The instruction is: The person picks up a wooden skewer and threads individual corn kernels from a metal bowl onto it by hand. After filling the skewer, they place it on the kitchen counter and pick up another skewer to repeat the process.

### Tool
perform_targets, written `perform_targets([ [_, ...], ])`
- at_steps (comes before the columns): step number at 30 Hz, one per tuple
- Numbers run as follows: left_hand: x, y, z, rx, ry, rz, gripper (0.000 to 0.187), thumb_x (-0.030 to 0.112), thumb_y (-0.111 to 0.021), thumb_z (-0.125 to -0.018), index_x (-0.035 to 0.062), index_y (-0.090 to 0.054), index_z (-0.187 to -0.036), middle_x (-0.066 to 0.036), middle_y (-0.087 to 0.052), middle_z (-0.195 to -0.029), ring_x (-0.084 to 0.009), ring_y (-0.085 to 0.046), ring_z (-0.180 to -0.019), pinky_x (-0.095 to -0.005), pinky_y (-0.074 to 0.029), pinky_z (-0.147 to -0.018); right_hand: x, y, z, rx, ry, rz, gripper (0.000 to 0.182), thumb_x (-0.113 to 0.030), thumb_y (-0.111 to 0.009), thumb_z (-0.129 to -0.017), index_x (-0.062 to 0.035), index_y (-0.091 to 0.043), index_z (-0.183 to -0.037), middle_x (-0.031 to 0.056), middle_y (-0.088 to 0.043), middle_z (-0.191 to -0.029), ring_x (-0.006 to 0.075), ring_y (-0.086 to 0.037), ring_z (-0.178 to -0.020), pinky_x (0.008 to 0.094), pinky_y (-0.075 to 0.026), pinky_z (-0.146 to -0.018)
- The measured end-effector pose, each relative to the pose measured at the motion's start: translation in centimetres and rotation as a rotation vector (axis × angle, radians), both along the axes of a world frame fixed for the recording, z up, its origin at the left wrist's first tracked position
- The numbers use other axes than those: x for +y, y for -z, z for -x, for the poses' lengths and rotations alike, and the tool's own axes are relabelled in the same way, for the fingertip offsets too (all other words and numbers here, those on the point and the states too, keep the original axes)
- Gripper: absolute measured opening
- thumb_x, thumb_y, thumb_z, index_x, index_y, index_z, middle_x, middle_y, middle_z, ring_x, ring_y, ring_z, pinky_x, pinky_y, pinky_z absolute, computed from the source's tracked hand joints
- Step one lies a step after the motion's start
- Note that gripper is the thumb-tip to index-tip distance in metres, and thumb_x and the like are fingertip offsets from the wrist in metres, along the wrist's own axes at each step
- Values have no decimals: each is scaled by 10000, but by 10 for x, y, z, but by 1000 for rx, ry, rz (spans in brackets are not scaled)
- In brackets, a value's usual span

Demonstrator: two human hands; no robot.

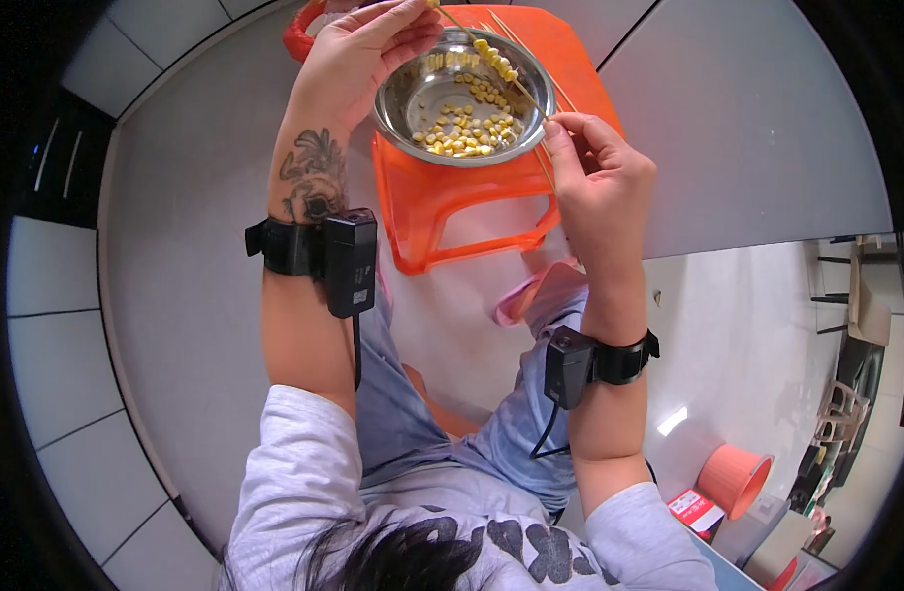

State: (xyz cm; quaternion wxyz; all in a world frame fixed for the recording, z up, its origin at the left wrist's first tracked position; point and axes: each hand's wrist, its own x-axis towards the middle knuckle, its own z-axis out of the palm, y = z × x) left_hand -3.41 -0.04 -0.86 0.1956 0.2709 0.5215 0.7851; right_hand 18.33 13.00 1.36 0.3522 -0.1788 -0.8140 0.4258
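My right hand (pixel 600 167) pinches the lower end of a thin wooden skewer (pixel 531 98) that slants over a steel bowl (pixel 391 108). Several yellow corn kernels (pixel 494 59) are threaded along its middle. At the skewer's upper end, by the top edge of the view, my left hand (pixel 378 49) has its thumb and forefinger closed on a corn kernel (pixel 433 4). Loose corn kernels (pixel 462 138) lie on the bottom of the bowl. The bowl stands on an orange plastic stool (pixel 570 59).
More wooden skewers (pixel 562 97) lie on the stool along the bowl's right side. A red object (pixel 299 34), partly hidden, is beyond my left hand. A grey panel (pixel 738 118) borders the stool on the right. A pink bin (pixel 733 481) stands at lower right.
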Motion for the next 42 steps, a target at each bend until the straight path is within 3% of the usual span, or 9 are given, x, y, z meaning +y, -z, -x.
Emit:
perform_targets([
  [17, -9, 17, 21, -252, 166, -134, 238, 200, -660, -903, 9, -665, -1044, -107, -655, -1004, -189, -639, -972, -308, -533, -906, 4, 3, -2, 36, -79, -34, 107, -22, -661, -833, 65, -679, -892, 110, -649, -653, 90, -579, -562, 239, -455, -527],
  [22, 4, 9, -3, -171, 364, 19, 190, 176, -688, -885, 50, -683, -1027, -75, -667, -950, -152, -650, -922, -290, -542, -863, -3, 3, 0, 38, -68, -31, 94, -16, -647, -843, 64, -668, -887, 112, -642, -647, 96, -586, -566, 238, -457, -532],
  [26, 19, 0, -22, -106, 264, 102, 234, 194, -705, -876, 37, -683, -1048, -61, -680, -982, -149, -658, -903, -282, -543, -851, 1, 4, 3, -4, 25, -15, 109, -34, -634, -857, 66, -662, -889, 116, -643, -649, 109, -595, -564, 251, -465, -540],
  [29, 27, -8, -43, 98, 113, 271, 227, 72, -659, -801, 42, -719, -1017, -115, -711, -865, -194, -687, -817, -307, -541, -744, 4, 4, 6, -4, 87, -18, 137, -64, -619, -874, 67, -658, -887, 120, -644, -648, 127, -605, -564, 268, -474, -551],
  [31, 30, 0, -46, 651, -36, 648, 226, 86, -690, -774, 30, -723, -990, -118, -712, -856, -205, -684, -797, -307, -540, -745, 6, 4, 6, -22, 115, -10, 157, -82, -609, -882, 69, -654, -884, 123, -644, -647, 140, -611, -563, 278, -481, -560],
  [32, 35, 3, -47, 712, -40, 722, 192, 73, -696, -750, 19, -729, -932, -144, -709, -858, -248, -685, -802, -329, -538, -755, 7, 4, 5, -23, 115, -10, 157, -82, -609, -882, 69, -654, -884, 123, -644, -647, 140, -611, -563, 278, -481, -560],
  [35, 43, 3, -57, 912, -58, 830, 229, 64, -706, -760, 2, -715, -979, -150, -710, -869, -239, -686, -782, -312, -537, -759, 7, 2, 5, -38, 123, -10, 158, -86, -608, -883, 65, -654, -879, 121, -636, -634, 135, -602, -555, 277, -476, -556],
  [36, 48, 7, -58, 918, -85, 835, 215, 57, -700, -740, -6, -719, -945, -176, -701, -877, -284, -679, -782, -349, -533, -757, 6, 1, 4, -59, 123, -8, 156, -87, -610, -882, 63, -654, -878, 120, -632, -628, 134, -596, -551, 278, -472, -553],
  [42, 56, 8, -65, 948, -126, 956, 194, 81, -716, -696, -15, -721, -864, -195, -686, -837, -317, -666, -789, -373, -525, -767, 7, 4, 2, -56, 118, -22, 149, -88, -612, -880, 54, -654, -870, 118, -617, -610, 130, -578, -535, 281, -460, -541],
])
